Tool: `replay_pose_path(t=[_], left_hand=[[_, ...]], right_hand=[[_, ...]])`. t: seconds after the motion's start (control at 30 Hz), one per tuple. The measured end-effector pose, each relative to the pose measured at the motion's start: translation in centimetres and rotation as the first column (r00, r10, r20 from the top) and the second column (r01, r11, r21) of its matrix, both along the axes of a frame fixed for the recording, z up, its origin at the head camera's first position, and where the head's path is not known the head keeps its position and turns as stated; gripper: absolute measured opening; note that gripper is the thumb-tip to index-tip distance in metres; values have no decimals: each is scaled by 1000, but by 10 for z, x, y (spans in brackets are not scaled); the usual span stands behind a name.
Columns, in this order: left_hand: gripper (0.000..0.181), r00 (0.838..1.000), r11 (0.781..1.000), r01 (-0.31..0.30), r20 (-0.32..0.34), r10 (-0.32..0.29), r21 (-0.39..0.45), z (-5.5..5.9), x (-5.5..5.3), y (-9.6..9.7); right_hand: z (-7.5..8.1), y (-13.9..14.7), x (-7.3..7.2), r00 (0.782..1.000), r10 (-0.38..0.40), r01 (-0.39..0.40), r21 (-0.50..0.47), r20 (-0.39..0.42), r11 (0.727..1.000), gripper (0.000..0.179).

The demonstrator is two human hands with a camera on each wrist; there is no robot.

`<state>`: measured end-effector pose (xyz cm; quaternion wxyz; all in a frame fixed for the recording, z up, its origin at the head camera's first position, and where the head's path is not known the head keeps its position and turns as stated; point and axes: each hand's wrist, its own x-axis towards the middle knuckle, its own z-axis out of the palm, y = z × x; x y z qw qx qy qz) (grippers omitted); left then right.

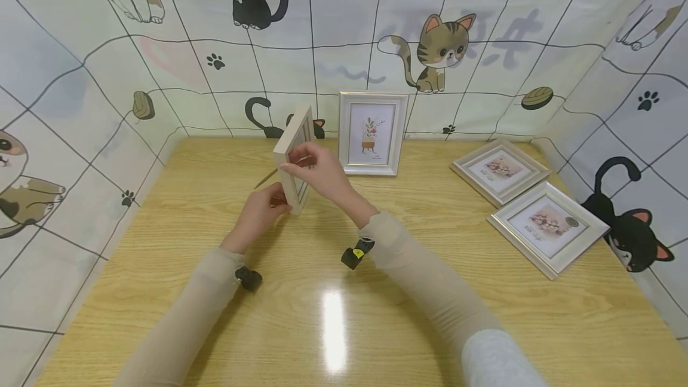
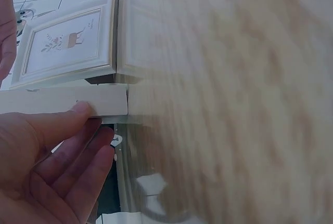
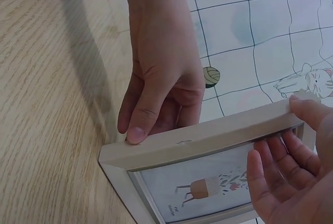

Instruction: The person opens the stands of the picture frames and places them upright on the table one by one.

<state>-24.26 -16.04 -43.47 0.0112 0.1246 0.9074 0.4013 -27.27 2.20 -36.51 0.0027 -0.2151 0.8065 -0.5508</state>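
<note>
A light wooden picture frame (image 1: 292, 181) stands upright on the table, turned nearly edge-on in the head view. My left hand (image 1: 259, 212) grips its near side low down, thumb on the edge and fingers behind. Higher on that side my right hand (image 1: 322, 175) holds the frame, its thumb on the edge and fingers over the front. In the right wrist view a plant-pot picture (image 3: 208, 187) shows inside the frame. A thin support leg (image 1: 266, 178) sticks out behind it.
Just right of the hands a white picture frame (image 1: 396, 136) stands upright. Two more frames lie flat at the right, a beige one (image 1: 466, 172) and a silver-white one (image 1: 521, 237), their edges meeting. A cat-patterned cloth (image 1: 349, 34) covers the walls around the table (image 1: 403, 315).
</note>
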Motion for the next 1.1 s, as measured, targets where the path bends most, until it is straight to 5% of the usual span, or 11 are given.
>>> replay_pose_path(t=[0.3, 0.43, 0.67, 1.1], left_hand=[[33, 999, 998, 18, -26, -19, -61, 1, 0, 0], [33, 999, 997, 16, -40, -20, -80, 1, -2, 1], [33, 1000, 996, 16, -25, -18, -90, 0, -3, -1], [32, 1000, 995, 12, -6, -12, -100, 1, -4, 0]], right_hand=[[-8, 9, -8, 998, 60, -63, -124, -34, 990, 25], [-11, 14, -14, 998, -12, 1, -166, -62, 986, 31], [-21, 21, -30, 977, -183, 176, -72, -108, 982, 31], [-43, 15, -47, 980, -195, 195, 5, -48, 981, 52]])
